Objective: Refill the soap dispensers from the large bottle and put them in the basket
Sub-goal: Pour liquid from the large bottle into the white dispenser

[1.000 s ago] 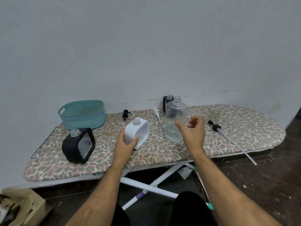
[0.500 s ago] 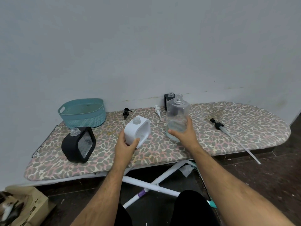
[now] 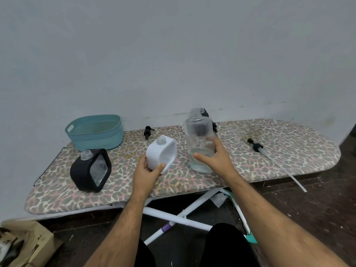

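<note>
My left hand [image 3: 147,170] grips the lower corner of a white square soap dispenser [image 3: 160,153], uncapped and tilted, on the ironing board [image 3: 279,151]. My right hand [image 3: 215,158] is wrapped around the large clear bottle [image 3: 199,139], which is uncapped, holds a little liquid at the bottom and leans slightly left. A black square dispenser [image 3: 90,169], also uncapped, stands at the left. Another black dispenser [image 3: 207,114] is mostly hidden behind the large bottle. The teal basket [image 3: 95,132] sits empty at the back left.
A black pump head [image 3: 147,132] lies behind the white dispenser. A long pump with a tube [image 3: 269,157] lies at the right and overhangs the board's front edge. A white pump is partly hidden behind the bottle. A cardboard box [image 3: 23,245] sits on the floor, lower left.
My right hand reached the large bottle, closed around it and tipped it slightly. My left hand kept its hold on the white dispenser.
</note>
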`<state>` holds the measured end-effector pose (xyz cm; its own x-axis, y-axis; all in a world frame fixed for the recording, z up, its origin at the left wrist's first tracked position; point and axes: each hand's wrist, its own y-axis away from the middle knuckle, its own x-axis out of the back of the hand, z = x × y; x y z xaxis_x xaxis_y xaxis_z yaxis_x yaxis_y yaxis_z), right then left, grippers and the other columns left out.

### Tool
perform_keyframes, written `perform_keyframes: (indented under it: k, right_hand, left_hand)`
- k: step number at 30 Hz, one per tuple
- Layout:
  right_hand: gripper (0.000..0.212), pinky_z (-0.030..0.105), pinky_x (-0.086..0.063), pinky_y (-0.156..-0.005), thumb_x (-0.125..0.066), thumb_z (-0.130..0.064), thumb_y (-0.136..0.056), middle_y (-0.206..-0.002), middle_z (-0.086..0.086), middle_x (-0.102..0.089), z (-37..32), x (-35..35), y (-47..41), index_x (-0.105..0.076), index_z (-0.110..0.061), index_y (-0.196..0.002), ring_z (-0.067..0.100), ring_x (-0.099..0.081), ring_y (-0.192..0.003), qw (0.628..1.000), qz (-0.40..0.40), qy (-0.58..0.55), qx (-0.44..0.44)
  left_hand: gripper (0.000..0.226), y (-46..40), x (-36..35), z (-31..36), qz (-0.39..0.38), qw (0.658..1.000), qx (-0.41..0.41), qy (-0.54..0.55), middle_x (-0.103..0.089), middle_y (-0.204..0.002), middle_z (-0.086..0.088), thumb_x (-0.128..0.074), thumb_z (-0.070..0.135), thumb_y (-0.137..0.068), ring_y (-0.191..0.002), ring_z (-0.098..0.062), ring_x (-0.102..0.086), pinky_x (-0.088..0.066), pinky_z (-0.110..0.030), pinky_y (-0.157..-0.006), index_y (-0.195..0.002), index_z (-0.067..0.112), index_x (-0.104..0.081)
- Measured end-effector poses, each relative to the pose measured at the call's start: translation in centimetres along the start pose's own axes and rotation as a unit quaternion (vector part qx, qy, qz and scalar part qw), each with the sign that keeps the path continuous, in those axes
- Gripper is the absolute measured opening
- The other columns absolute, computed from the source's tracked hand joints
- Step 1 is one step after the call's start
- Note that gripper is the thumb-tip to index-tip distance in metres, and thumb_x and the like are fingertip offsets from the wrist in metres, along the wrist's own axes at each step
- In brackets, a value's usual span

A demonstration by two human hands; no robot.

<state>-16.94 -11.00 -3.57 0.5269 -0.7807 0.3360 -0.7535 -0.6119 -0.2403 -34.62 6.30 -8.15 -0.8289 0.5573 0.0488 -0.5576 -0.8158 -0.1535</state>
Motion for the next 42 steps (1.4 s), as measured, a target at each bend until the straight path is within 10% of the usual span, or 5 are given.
perform_keyframes:
  k: [6,16,42]
  right_hand:
    - [0.072,0.038,-0.045,-0.103,-0.083,-0.044,-0.068,-0.126,-0.013,-0.057,-1.5,-0.1,0.5,-0.047,-0.034,-0.129,0.007,-0.054,-0.118,0.999,-0.031,-0.019,0.014]
    - [0.098,0.025,-0.039,-0.088,-0.078,-0.038,-0.079,-0.13,-0.015,-0.047,-4.6,1.9,0.5,-0.014,-0.046,-0.152,0.011,-0.052,-0.112,0.966,-0.194,0.166,0.038]
    - [0.097,0.027,-0.036,-0.088,-0.079,-0.047,-0.072,-0.14,-0.001,-0.054,-10.7,3.8,-1.1,-0.027,-0.029,-0.153,0.019,-0.053,-0.118,0.889,-0.244,0.387,0.025]
  left_hand:
    - [0.062,0.6,-0.1,0.7,0.019,0.999,-0.001,0.043,-0.063,-0.121,0.002,-0.081,0.015,-0.08,-0.101,-0.009,-0.067,-0.059,-0.026,-0.067,-0.127,0.034,-0.046]
    - [0.064,1.0,0.1,0.8,0.019,0.999,-0.014,0.046,-0.064,-0.123,-0.003,-0.08,0.013,-0.08,-0.103,-0.012,-0.067,-0.06,-0.028,-0.07,-0.127,0.037,-0.045]
    - [0.057,1.5,0.2,1.4,0.021,0.999,-0.025,0.026,-0.065,-0.109,0.008,-0.079,0.012,-0.081,-0.093,-0.006,-0.068,-0.058,-0.023,-0.066,-0.113,0.049,-0.05]
